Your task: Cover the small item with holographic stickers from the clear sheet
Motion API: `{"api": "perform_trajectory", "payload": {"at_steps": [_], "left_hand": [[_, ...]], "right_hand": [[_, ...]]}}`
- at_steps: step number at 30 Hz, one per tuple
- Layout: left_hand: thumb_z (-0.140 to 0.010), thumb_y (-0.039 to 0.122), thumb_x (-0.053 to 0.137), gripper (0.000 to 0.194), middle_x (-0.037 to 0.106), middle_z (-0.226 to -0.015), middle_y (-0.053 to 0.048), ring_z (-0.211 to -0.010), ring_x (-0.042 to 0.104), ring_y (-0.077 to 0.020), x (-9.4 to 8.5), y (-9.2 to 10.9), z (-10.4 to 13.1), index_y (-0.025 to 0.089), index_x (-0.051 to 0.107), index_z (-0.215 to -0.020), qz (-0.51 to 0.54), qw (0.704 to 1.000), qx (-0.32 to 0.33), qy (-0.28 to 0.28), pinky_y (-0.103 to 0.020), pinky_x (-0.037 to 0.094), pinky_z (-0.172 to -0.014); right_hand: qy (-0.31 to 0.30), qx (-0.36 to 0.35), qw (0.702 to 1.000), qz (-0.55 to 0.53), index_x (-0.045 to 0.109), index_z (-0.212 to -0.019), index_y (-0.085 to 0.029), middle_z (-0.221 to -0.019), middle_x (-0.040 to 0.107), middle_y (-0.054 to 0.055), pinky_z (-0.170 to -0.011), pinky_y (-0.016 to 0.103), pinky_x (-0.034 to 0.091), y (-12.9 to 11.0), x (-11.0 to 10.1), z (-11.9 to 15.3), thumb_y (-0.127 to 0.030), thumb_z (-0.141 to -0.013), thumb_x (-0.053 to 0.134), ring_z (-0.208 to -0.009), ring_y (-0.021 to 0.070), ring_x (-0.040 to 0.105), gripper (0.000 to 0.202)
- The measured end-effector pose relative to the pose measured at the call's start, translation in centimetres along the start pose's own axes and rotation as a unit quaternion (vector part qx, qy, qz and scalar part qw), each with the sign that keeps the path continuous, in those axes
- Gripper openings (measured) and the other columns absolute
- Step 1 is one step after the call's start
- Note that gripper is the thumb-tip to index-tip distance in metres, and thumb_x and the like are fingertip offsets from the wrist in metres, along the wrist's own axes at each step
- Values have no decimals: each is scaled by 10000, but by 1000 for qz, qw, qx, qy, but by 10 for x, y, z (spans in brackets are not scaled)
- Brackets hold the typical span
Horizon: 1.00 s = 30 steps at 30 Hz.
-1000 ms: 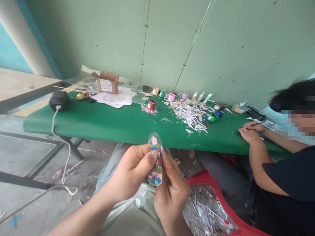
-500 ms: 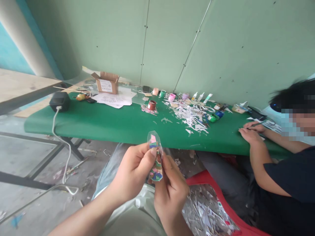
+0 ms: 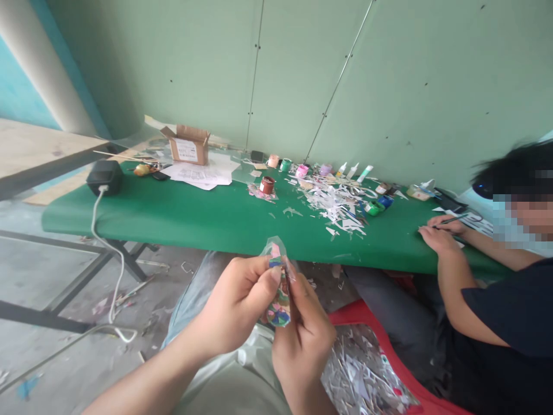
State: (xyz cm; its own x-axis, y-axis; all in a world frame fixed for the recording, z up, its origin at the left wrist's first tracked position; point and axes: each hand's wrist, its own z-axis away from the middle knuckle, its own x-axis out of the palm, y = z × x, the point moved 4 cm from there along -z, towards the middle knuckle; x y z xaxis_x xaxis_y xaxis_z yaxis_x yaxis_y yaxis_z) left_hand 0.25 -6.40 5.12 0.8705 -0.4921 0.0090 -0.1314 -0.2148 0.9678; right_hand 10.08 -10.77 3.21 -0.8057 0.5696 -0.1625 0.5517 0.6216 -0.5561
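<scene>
Between my two hands is a small painted piece [image 3: 279, 311] with a clear plastic edge, patterned in pink, blue, green and brown. I cannot make out exactly what kind of thing it is. My left hand [image 3: 244, 300] pinches it from the left, thumb pressed on its face. From the right, my right hand [image 3: 305, 328] grips its side, with the fingers curled behind. The piece stands roughly upright in front of my lap, just short of the table's near edge. Its middle is partly covered by my left thumb.
On the green table [image 3: 194, 216] are a brown paint jar [image 3: 266, 185], white paper scraps [image 3: 334, 199], a cardboard box [image 3: 189, 145], printed sheets [image 3: 203, 174] and a black adapter [image 3: 104, 177]. At right, a co-worker's hands [image 3: 443, 230] hold a pen-like tool. A red chair [image 3: 365, 314] holds scraps.
Both hands have shifted slightly right and down with the painted piece, which now leans and turns a little differently. My grip stays on it.
</scene>
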Motion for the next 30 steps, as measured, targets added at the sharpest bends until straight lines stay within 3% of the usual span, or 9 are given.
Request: {"api": "perform_trajectory", "payload": {"at_steps": [10, 18, 30], "left_hand": [[-1004, 466, 447, 473, 318, -544, 63, -489, 240, -74, -2, -4, -1, 182, 440, -626, -5, 999, 14, 46, -216, 250, -449], [-1021, 456, 416, 418, 382, -563, 55, -492, 298, -79, -1, -2, 2, 182, 486, -713, -96, 991, 52, 76, -217, 272, -464], [-1012, 399, 403, 421, 380, -571, 41, -541, 265, -99, -2, 1, -2, 187, 429, -649, -111, 987, 51, 103, -225, 280, -486]], "right_hand": [[-9, -32, 999, -5, 606, -1374, -230, -852, 718, 54, -590, 253, 574, 2, 0, -1, -100, -995, 445, -724, 163, 697, 432], [1, -27, 999, -18, 617, -1368, -250, -800, 695, 36, -559, 252, 549, 3, -1, -3, -114, -992, 457, -668, 157, 666, 431], [-16, 0, 1000, -14, 641, -1339, -206, -874, 755, 61, -603, 237, 582, 2, 0, -3, -150, -1016, 457, -735, 156, 724, 376]]}}
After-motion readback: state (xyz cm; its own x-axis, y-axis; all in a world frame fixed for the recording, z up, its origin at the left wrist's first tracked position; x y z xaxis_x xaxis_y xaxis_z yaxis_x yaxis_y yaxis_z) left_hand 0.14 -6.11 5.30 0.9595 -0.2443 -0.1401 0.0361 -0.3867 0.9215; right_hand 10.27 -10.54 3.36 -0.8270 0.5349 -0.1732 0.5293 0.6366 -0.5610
